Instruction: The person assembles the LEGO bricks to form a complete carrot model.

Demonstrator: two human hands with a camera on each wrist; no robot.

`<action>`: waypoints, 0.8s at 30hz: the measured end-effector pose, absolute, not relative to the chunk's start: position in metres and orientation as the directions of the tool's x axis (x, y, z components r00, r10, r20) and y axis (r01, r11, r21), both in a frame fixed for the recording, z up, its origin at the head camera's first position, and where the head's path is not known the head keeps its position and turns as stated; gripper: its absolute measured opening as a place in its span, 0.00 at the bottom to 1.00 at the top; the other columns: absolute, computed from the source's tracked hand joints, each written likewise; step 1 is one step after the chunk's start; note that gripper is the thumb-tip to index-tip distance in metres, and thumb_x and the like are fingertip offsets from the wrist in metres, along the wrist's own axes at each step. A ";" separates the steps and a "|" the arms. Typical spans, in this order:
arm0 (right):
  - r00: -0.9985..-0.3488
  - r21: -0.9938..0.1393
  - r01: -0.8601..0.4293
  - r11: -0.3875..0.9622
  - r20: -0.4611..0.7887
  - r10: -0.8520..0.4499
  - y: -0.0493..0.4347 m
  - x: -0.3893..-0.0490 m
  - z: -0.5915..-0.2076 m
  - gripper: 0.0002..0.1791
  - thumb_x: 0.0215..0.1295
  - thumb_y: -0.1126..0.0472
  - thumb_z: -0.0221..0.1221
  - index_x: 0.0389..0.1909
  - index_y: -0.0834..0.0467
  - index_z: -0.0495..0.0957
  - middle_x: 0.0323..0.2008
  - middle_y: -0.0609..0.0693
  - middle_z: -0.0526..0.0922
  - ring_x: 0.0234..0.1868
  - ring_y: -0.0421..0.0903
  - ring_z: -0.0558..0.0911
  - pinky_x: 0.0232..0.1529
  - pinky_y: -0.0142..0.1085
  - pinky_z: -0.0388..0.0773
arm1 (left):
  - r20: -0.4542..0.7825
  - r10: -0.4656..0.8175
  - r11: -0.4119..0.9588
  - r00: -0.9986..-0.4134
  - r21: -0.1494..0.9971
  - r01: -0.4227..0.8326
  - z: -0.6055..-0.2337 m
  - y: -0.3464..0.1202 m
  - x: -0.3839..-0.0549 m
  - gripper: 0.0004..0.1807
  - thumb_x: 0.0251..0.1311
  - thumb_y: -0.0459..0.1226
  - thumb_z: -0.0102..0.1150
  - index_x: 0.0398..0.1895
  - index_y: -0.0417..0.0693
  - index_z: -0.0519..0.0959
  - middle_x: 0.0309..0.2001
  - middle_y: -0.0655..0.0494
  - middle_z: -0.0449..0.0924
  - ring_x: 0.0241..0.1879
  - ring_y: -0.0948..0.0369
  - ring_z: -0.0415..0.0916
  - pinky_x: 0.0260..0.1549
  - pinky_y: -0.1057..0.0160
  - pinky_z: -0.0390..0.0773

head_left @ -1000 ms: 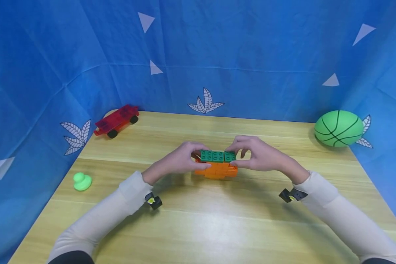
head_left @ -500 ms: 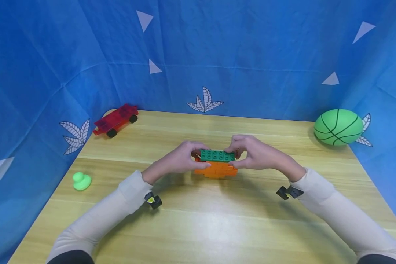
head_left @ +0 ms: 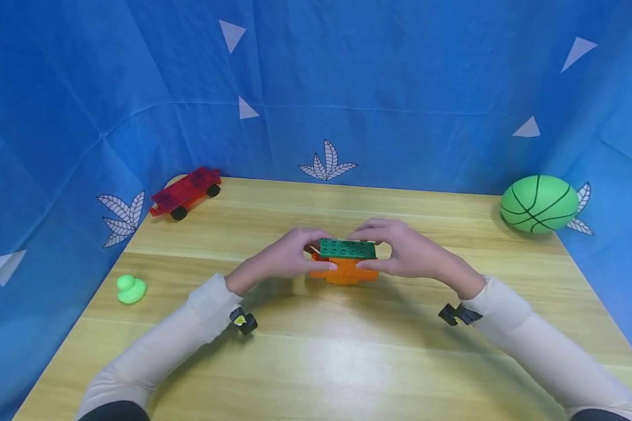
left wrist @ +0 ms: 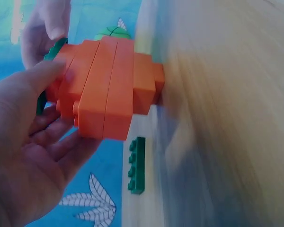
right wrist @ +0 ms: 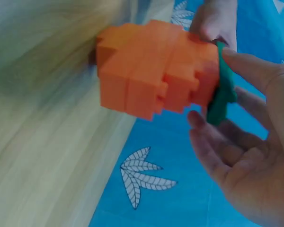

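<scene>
A stepped build of orange toy bricks [head_left: 344, 270], topped with green bricks [head_left: 347, 249], stands at mid-table. My left hand [head_left: 291, 251] grips its left end, thumb across the front and fingers behind. From the other end my right hand [head_left: 413, 248] holds it, the thumb along the front below the green top and the fingers at the back. Seen in the right wrist view, the right thumb [right wrist: 248, 68] lies at the green edge while the other fingers curve beneath. In the left wrist view, layered orange bricks [left wrist: 106, 90] fill the space beside the left palm.
A loose green brick [left wrist: 137, 165] lies on the table in the left wrist view. Around the build are a red toy car base [head_left: 186, 192] at back left, a light green toy duck [head_left: 131, 289] at left, and a green ball [head_left: 539, 204] at back right.
My right hand has slid left along the build, its thumb and fingers now farther in from the end. The right-hand green brick sits flush against its neighbours. The left hand stays in place.
</scene>
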State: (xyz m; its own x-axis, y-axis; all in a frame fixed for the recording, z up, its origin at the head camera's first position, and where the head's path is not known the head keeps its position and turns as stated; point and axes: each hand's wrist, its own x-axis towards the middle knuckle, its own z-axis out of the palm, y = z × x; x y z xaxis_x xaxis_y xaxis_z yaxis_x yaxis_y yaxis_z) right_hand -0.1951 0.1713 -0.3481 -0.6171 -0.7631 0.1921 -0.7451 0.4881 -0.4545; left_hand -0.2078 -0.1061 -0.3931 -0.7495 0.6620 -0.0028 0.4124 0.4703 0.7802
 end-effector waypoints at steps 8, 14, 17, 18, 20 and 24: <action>-0.535 -0.406 -0.819 0.406 0.283 -0.796 0.162 -0.193 -0.363 0.26 0.64 0.59 0.70 0.63 0.53 0.81 0.57 0.53 0.87 0.55 0.49 0.87 0.52 0.40 0.86 | -0.010 0.548 0.508 -0.836 0.799 0.323 -0.401 -0.136 -0.236 0.30 0.80 0.54 0.41 0.74 0.47 0.69 0.68 0.42 0.73 0.63 0.46 0.74 0.63 0.43 0.77; -0.552 -0.435 -0.806 0.401 0.309 -0.774 0.160 -0.193 -0.366 0.24 0.61 0.62 0.72 0.60 0.57 0.83 0.53 0.53 0.89 0.54 0.50 0.88 0.50 0.40 0.86 | -0.078 0.517 0.724 -0.852 0.572 0.386 -0.422 -0.134 -0.246 0.31 0.72 0.46 0.59 0.76 0.49 0.67 0.71 0.44 0.69 0.70 0.46 0.69 0.71 0.43 0.69; -0.553 -0.433 -0.808 0.399 0.324 -0.767 0.160 -0.194 -0.367 0.23 0.60 0.63 0.73 0.58 0.57 0.85 0.52 0.54 0.89 0.53 0.51 0.88 0.51 0.42 0.86 | -0.069 0.533 0.752 -0.843 0.495 0.435 -0.428 -0.128 -0.248 0.35 0.69 0.48 0.63 0.76 0.49 0.67 0.72 0.45 0.70 0.72 0.45 0.67 0.74 0.42 0.64; -0.556 -0.435 -0.806 0.401 0.325 -0.765 0.160 -0.194 -0.367 0.22 0.60 0.63 0.73 0.56 0.57 0.85 0.51 0.54 0.90 0.53 0.51 0.89 0.51 0.42 0.86 | -0.061 0.538 0.756 -0.841 0.476 0.449 -0.429 -0.127 -0.248 0.35 0.68 0.48 0.63 0.75 0.49 0.68 0.72 0.45 0.71 0.72 0.45 0.67 0.74 0.42 0.64; -0.560 -0.440 -0.803 0.402 0.327 -0.761 0.159 -0.195 -0.367 0.19 0.61 0.62 0.72 0.53 0.57 0.87 0.51 0.54 0.90 0.51 0.50 0.89 0.48 0.40 0.87 | -0.050 0.543 0.764 -0.838 0.444 0.469 -0.431 -0.124 -0.249 0.32 0.68 0.48 0.64 0.73 0.49 0.71 0.70 0.46 0.73 0.71 0.46 0.68 0.73 0.43 0.65; -0.569 -0.453 -0.795 0.404 0.325 -0.755 0.158 -0.196 -0.367 0.12 0.62 0.60 0.72 0.47 0.55 0.88 0.50 0.54 0.90 0.50 0.49 0.90 0.42 0.34 0.86 | -0.045 0.537 0.777 -0.842 0.416 0.473 -0.433 -0.121 -0.250 0.24 0.69 0.46 0.64 0.66 0.50 0.78 0.66 0.49 0.77 0.68 0.48 0.71 0.71 0.46 0.68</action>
State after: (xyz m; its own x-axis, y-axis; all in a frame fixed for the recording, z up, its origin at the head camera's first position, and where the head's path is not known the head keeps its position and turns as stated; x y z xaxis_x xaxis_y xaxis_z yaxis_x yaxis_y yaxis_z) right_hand -0.1957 0.1578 -0.3673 -0.5693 -0.7550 0.3254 -0.7948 0.4041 -0.4528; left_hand -0.2505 -0.1210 -0.4328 -0.8423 0.5371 -0.0451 0.4730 0.7768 0.4157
